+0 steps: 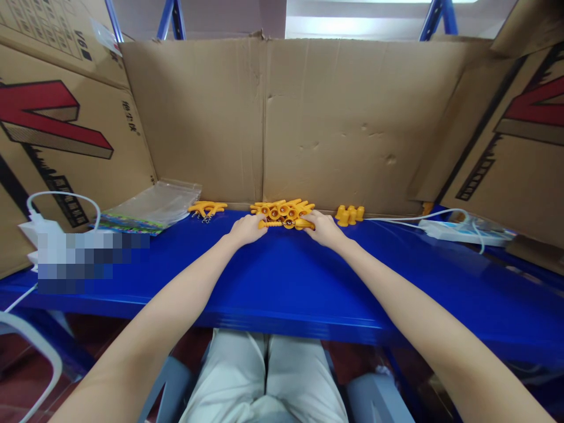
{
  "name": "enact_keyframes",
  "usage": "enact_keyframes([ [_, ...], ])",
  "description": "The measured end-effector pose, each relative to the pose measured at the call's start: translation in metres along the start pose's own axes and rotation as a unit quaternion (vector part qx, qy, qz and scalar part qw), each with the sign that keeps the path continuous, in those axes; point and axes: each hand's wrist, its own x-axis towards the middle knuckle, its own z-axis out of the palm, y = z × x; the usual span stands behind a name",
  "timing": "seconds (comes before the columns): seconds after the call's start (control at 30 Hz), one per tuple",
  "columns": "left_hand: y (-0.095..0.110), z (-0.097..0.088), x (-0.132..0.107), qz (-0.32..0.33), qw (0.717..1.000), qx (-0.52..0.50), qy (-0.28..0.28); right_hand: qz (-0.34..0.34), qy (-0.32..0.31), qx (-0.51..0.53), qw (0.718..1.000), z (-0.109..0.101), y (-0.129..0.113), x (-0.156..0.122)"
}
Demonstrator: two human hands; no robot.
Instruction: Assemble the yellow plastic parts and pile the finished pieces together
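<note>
My left hand (249, 229) reaches to the back of the blue table, its fingers closed on the end of a ribbed yellow plastic piece (271, 224). Opposite it, my right hand (326, 230) has its fingers closed at a smooth yellow plastic piece (304, 224). A small metal ring or clip shows between these two pieces. Right behind them is a stack of yellow plastic pieces (283, 208) with round flared ends facing me. To the left lie several yellow forked pieces with metal clips (207, 208). Several yellow knob-shaped pieces (350, 214) stand at the right.
Cardboard walls (343, 117) enclose the blue table (282, 282) at the back and sides. Clear plastic bags (152, 205) lie at the back left, near a white charger with a cable (42, 229). A white power strip (467, 232) with cables sits at the right.
</note>
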Motion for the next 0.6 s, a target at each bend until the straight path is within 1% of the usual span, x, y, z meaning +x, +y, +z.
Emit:
enact_keyframes([
  [0.13, 0.004, 0.001, 0.0, 0.01, 1.0, -0.007, 0.002, -0.025, 0.014, 0.022, 0.999, 0.002, -0.003, 0.0],
  [0.27, 0.011, 0.002, -0.002, 0.028, 0.999, -0.024, 0.017, -0.055, 0.019, 0.043, 0.997, 0.002, -0.009, 0.0],
  [0.4, 0.014, 0.003, -0.003, 0.023, 0.999, -0.02, 0.021, -0.066, 0.025, 0.071, 0.995, 0.002, -0.013, 0.001],
  [0.5, 0.011, 0.003, -0.002, 0.012, 1.0, -0.008, 0.018, -0.08, 0.022, 0.128, 0.988, 0.002, -0.01, 0.002],
  [0.6, 0.006, 0.003, 0.0, 0.0, 1.0, -0.006, 0.018, -0.079, 0.008, 0.221, 0.972, 0.001, -0.003, 0.004],
])
